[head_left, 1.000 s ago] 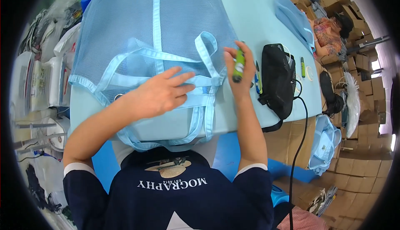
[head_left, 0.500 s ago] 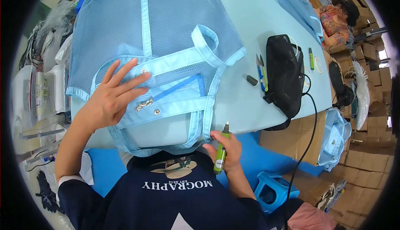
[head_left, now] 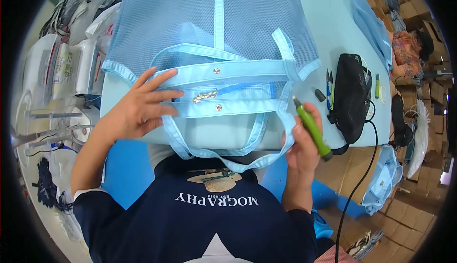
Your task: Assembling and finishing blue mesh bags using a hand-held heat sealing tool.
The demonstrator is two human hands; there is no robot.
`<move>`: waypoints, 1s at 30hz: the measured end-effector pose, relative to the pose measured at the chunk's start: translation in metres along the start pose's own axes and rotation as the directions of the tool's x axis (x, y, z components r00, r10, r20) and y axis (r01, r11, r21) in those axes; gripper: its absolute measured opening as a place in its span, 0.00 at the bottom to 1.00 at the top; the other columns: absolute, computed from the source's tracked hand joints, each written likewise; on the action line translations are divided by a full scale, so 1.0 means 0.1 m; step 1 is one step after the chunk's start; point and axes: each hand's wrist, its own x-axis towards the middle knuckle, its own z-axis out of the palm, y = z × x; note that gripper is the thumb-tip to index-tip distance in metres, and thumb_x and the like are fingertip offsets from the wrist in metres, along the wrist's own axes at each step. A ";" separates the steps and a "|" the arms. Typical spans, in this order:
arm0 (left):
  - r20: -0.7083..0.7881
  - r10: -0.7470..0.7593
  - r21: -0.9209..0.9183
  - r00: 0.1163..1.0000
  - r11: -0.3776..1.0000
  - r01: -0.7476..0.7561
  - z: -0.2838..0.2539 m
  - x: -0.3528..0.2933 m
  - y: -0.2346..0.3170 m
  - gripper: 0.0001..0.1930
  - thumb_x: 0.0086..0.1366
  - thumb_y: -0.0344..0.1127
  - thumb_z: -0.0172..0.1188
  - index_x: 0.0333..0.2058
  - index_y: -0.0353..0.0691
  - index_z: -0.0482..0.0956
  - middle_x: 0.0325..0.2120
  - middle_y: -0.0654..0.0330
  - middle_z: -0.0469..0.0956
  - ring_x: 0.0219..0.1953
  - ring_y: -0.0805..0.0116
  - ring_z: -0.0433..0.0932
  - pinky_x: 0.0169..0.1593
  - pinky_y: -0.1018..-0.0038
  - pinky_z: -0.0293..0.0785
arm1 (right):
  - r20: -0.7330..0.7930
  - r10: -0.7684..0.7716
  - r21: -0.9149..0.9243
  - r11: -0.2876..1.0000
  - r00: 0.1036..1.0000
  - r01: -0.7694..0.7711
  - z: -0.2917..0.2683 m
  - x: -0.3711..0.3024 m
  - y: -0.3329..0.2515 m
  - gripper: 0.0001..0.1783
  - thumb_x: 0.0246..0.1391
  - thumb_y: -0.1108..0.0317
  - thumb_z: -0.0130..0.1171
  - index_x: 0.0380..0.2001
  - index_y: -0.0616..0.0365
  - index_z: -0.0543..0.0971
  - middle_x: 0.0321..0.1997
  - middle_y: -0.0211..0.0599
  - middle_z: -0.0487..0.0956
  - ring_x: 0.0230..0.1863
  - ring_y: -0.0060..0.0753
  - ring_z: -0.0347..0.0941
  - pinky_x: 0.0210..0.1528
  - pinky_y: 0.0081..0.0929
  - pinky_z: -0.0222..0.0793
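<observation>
A light-blue mesh tote bag (head_left: 259, 22) lies over the table with its fabric straps hanging toward me. Fingers spread, my left hand (head_left: 138, 106) rests on the left side of its opening bands. Two metal snaps show on these bands, an upper snap (head_left: 217, 70) and a lower snap (head_left: 218, 107). Between them lies a twisted cord (head_left: 205, 96) beside a blue ribbon. My right hand (head_left: 304, 144) is closed around a green marker pen (head_left: 312, 129), uncapped, its tip pointing up and left near the bag's right edge.
Right of the bag are a dark pen cap (head_left: 319, 95), a slim blue-and-yellow tool (head_left: 330, 91), a black pouch (head_left: 351, 99) with a cable, and another green marker (head_left: 377, 87). A carton holds blue bags (head_left: 383, 179). Another person (head_left: 407, 53) sits at far right.
My right hand has risen and moved right with the marker, now tilted toward the bag. In the picture the bag sits farther right; my left hand stays at its left side, fingers spread.
</observation>
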 end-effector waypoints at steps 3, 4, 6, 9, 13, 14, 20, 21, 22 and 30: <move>-0.152 -0.232 -0.400 0.961 0.903 0.155 0.06 0.06 -0.22 0.11 0.53 0.29 0.59 0.37 0.42 0.81 0.46 0.58 0.77 0.59 0.57 0.67 0.62 0.60 0.58 | -0.181 -0.030 -0.023 0.999 0.983 0.026 0.32 0.44 -0.12 0.27 0.52 0.76 0.55 0.56 0.60 0.62 0.33 0.41 0.74 0.31 0.32 0.76 0.29 0.20 0.73; -0.178 -0.423 -0.667 0.888 0.716 0.207 0.10 0.07 -0.31 0.09 0.57 0.31 0.57 0.37 0.40 0.81 0.43 0.57 0.79 0.54 0.61 0.72 0.58 0.66 0.66 | -0.133 -0.066 0.001 0.998 0.989 0.067 0.34 0.65 -0.12 0.27 0.53 0.76 0.55 0.56 0.60 0.62 0.34 0.41 0.74 0.33 0.35 0.77 0.29 0.21 0.74; -0.227 -0.551 -0.771 0.803 0.605 0.197 0.11 0.19 -0.49 0.09 0.59 0.32 0.56 0.36 0.38 0.81 0.40 0.57 0.80 0.47 0.65 0.75 0.51 0.71 0.69 | -0.095 -0.136 -0.017 0.991 0.986 0.135 0.39 1.17 -0.15 0.27 0.54 0.75 0.55 0.57 0.59 0.61 0.37 0.43 0.75 0.38 0.39 0.78 0.31 0.22 0.73; -0.154 -0.720 -0.918 0.677 0.358 0.171 0.12 0.33 -0.72 0.11 0.61 0.35 0.55 0.36 0.35 0.81 0.36 0.57 0.80 0.39 0.71 0.77 0.45 0.78 0.72 | -0.131 -0.192 -0.157 0.973 0.973 0.171 0.29 1.54 -0.15 0.28 0.54 0.73 0.57 0.57 0.59 0.61 0.40 0.44 0.75 0.42 0.40 0.78 0.33 0.21 0.73; -0.130 -0.797 -0.947 0.590 0.276 0.163 0.17 0.40 -0.81 0.11 0.60 0.37 0.57 0.36 0.36 0.81 0.30 0.61 0.80 0.30 0.76 0.75 0.37 0.81 0.71 | -0.120 -0.293 -0.479 0.854 0.949 0.203 0.20 1.47 -0.08 0.25 0.54 0.71 0.57 0.55 0.57 0.64 0.40 0.40 0.79 0.42 0.31 0.77 0.34 0.18 0.71; -0.177 -0.791 -0.927 0.586 0.333 0.171 0.17 0.44 -0.77 0.11 0.60 0.37 0.57 0.35 0.36 0.81 0.30 0.62 0.80 0.29 0.76 0.75 0.35 0.82 0.70 | -0.094 -0.353 -0.604 0.763 0.931 0.228 0.11 1.47 -0.05 0.22 0.55 0.71 0.55 0.54 0.56 0.65 0.41 0.39 0.80 0.43 0.28 0.77 0.35 0.18 0.70; -0.308 -0.822 -0.840 0.480 0.472 0.269 0.12 0.60 -0.93 0.13 0.58 0.37 0.60 0.37 0.34 0.81 0.28 0.61 0.80 0.32 0.73 0.76 0.37 0.79 0.70 | 0.016 -0.337 -0.706 0.662 0.941 0.249 0.01 1.58 -0.09 0.20 0.56 0.68 0.56 0.51 0.58 0.69 0.39 0.35 0.82 0.39 0.20 0.76 0.31 0.14 0.66; -0.313 -0.827 -0.839 0.468 0.471 0.271 0.14 0.65 -1.01 0.13 0.58 0.37 0.60 0.37 0.34 0.81 0.28 0.61 0.80 0.32 0.73 0.76 0.37 0.79 0.70 | 0.026 -0.334 -0.681 0.684 0.942 0.262 -0.01 1.63 -0.08 0.20 0.56 0.67 0.57 0.51 0.59 0.69 0.38 0.35 0.82 0.38 0.19 0.76 0.30 0.14 0.65; -0.492 -0.753 -0.681 0.436 0.646 0.346 0.18 0.71 -1.10 0.17 0.55 0.40 0.61 0.38 0.33 0.80 0.29 0.56 0.80 0.32 0.67 0.77 0.37 0.75 0.71 | 0.038 -0.327 -0.676 0.687 0.944 0.265 -0.01 1.66 -0.08 0.20 0.56 0.67 0.57 0.51 0.59 0.69 0.38 0.35 0.82 0.38 0.19 0.76 0.30 0.14 0.65; -0.655 -0.675 -0.405 0.339 0.692 0.597 0.09 0.77 -1.17 0.35 0.48 0.48 0.65 0.50 0.29 0.71 0.42 0.42 0.77 0.47 0.49 0.75 0.52 0.65 0.70 | 0.079 -0.323 -0.797 0.547 0.943 0.254 -0.08 1.94 0.09 0.22 0.49 0.58 0.66 0.45 0.57 0.76 0.34 0.27 0.75 0.31 0.15 0.68 0.27 0.15 0.64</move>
